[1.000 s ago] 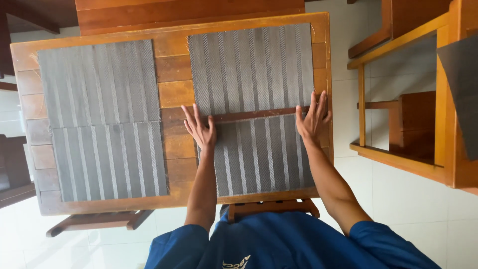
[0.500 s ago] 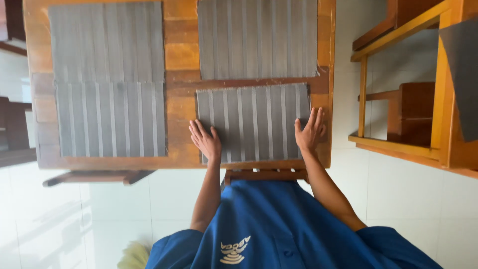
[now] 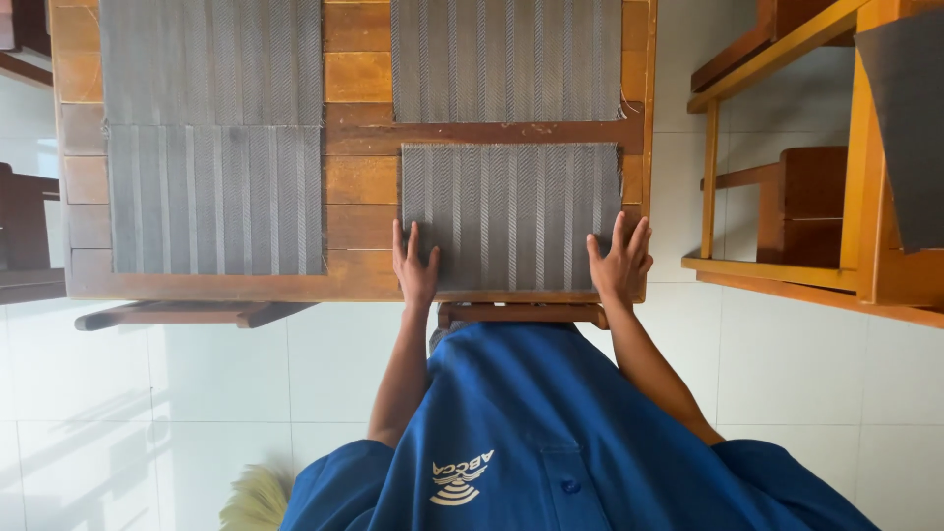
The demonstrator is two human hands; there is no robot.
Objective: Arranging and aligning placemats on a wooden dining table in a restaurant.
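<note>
Your hands have slid back toward you since a moment ago, and the grey striped placemat (image 3: 511, 216) has come with them, now sitting close to the near edge of the wooden desk (image 3: 359, 177). Half a second back the mat lay a touch farther up; a full second back your palms were well up by the desk's middle.

Right now your left hand (image 3: 415, 265) lies flat on the mat's near left corner, fingers spread and stretched out, gripping nothing. Your right hand (image 3: 619, 264) mirrors it on the near right corner, palm down, fingers fanned, also holding nothing, just pressing on the fabric. Its outer fingers reach the desk's right rim.

That mat lies square to the desk, its far edge just short of a dark cross slat (image 3: 482, 132). Beyond the slat, a second grey mat (image 3: 506, 59) runs up out of view. Over on the left half, two more grey mats sit one above the other: the near left mat (image 3: 216, 199) and the far left mat (image 3: 211, 61), edges touching or nearly so.

Below the desk edge, between your arms, a wooden chair top (image 3: 521, 313) peeks out. You're in a blue shirt (image 3: 551, 442). Off to your right stands another wooden chair frame (image 3: 787, 197) on the white tiled floor (image 3: 147, 393).
</note>
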